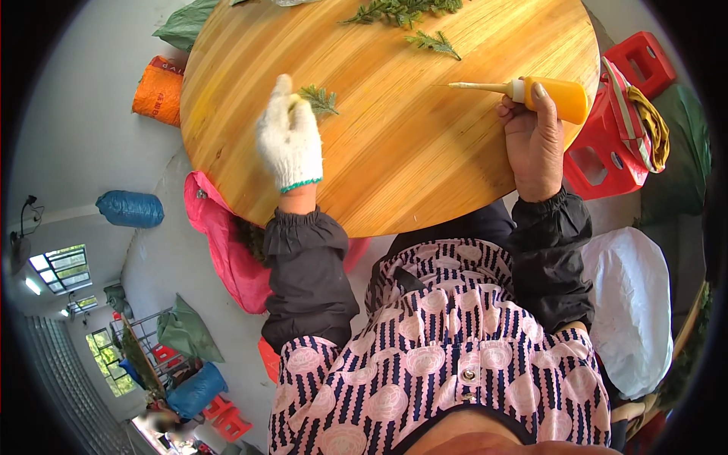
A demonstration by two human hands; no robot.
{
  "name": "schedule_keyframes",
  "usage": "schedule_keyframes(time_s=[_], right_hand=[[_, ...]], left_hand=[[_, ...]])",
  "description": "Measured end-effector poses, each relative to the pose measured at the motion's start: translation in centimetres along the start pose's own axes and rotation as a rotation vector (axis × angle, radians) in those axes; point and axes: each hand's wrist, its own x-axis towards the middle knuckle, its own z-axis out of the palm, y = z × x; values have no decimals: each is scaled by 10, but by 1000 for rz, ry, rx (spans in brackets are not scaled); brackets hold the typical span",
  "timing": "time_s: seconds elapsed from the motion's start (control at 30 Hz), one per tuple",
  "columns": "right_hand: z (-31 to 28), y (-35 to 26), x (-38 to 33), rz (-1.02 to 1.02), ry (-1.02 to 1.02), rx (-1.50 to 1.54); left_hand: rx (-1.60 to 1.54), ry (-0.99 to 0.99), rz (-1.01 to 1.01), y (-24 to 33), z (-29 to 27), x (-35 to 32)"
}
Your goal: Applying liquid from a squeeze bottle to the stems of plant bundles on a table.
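My left hand (290, 140) wears a white knit glove with a green cuff edge. Its fingers are pinched together over the left part of the round wooden table (394, 167). A small green sprig (318, 99) sticks out from the fingertips on their right side; its stem end is hidden by the glove. At the table's right, my bare right hand (535, 140) grips a yellow squeeze bottle (560, 98). The bottle lies tilted almost flat, its long thin nozzle (479, 86) pointing left toward the sprig but well apart from it.
Farther back on the table lie a loose sprig (434, 43) and a pile of green sprigs (406, 10). A red plastic stool (595, 148) stands on the right with cloth on it. A pink bag (220, 250) sits below the table's left edge, a white sack (629, 303) at my right.
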Motion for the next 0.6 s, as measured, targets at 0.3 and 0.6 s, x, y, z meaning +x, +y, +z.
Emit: schedule_keyframes(time_s=[0.3, 0.6], right_hand=[[62, 29, -9, 46, -115, -105], [122, 82, 6, 37, -409, -341]], left_hand=[[443, -263, 174, -24, 4, 11], [523, -245, 9, -11, 10, 2]])
